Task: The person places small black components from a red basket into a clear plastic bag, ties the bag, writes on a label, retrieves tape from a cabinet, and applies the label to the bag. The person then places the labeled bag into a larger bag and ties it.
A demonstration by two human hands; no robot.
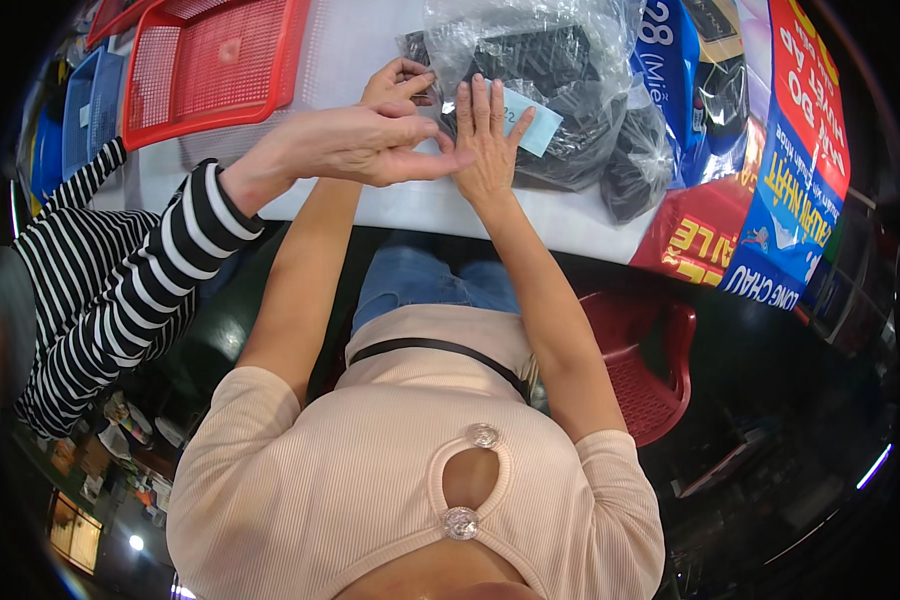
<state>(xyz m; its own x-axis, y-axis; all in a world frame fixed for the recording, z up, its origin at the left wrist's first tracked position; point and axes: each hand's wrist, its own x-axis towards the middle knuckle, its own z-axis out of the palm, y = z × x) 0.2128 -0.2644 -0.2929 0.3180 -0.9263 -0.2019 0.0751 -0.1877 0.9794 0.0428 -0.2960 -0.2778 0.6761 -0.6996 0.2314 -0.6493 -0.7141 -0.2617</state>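
A clear plastic bag (570,60) filled with dark items lies on the white tabletop, with a light-blue paper slip (530,124) on it. My right hand (486,140) rests flat on the bag's near left part, fingers stretched out, beside the slip. At the bag's left edge is my left hand (398,84), its fingers bent and closed on the plastic. Part of that hand and its wrist is hidden behind a co-worker's hand (370,146), which reaches in from the left in a black-and-white striped sleeve, its fingertips close to my right hand.
A red plastic basket (150,95) stands on the table (360,30) at the far left, with a blue basket (82,110) beside it. A smaller bag of dark items (635,165) sits to the right, near printed coloured sheets (770,190). A red plastic chair (660,370) is below the table edge.
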